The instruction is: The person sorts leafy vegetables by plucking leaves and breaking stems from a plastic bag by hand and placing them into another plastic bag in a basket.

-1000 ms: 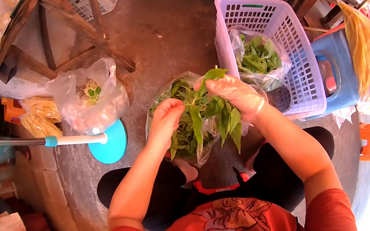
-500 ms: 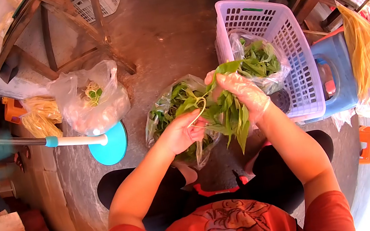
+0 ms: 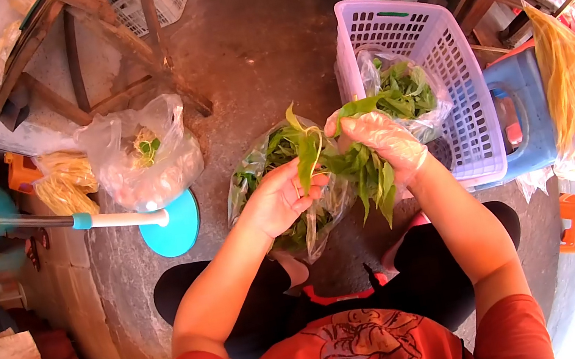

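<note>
Item: your left hand (image 3: 286,193), bare, fingers curled; a sprig (image 3: 307,149) crosses the tips, so whether they pinch it cannot be told
Item: the sprig, at 1 o'clock from that palm, long axis roughly 12 to 6, your left hand nearer
Item: your right hand (image 3: 391,146), gloved in clear plastic, thumb and fingers clamped on a bunch of leaves (image 3: 372,180), which lies at 3 o'clock from your left fingers, hanging 11 to 5
Item: open bag of greens (image 3: 250,174), beneath and at 11 o'clock from your left hand
Item: basket (image 3: 462,56), at 2 o'clock from your right hand, a bagged heap of leaves (image 3: 406,91) inside
</note>
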The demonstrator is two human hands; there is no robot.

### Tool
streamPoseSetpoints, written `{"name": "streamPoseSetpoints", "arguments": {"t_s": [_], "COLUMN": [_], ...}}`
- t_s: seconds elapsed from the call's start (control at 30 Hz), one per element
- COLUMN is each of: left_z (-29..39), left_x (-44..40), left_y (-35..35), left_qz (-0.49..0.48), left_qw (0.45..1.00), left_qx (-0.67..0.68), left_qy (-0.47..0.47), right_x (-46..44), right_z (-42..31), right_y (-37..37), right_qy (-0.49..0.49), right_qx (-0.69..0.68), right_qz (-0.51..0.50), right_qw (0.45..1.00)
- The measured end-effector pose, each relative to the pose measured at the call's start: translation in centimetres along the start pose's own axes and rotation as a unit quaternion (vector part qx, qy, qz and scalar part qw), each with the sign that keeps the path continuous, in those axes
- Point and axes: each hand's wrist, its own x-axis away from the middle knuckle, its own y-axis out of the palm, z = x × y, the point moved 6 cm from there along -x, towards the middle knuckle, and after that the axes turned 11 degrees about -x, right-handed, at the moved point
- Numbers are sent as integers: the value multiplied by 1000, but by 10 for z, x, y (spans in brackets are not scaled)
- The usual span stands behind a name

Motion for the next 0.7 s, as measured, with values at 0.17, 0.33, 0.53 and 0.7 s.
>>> {"name": "streamPoseSetpoints", "arguments": {"t_s": [0.17, 0.33, 0.53, 0.7], "left_z": [-8, 18, 63, 59], "left_x": [-2, 2, 33, 44], "left_y": [-9, -33, -20, 12], "left_qz": [49, 137, 291, 321], "left_qw": [996, 981, 802, 714], "left_qx": [-63, -65, -387, -488], "left_qy": [26, 120, 349, 386], "right_x": [0, -2, 5, -2], "right_z": [4, -10, -42, 1], "right_y": [11, -17, -35, 3], "right_qy": [4, -27, -131, -95], "right_qx": [-11, -37, 0, 222], "right_qz": [-13, 58, 132, 75], "right_qw": [1000, 997, 983, 967]}}
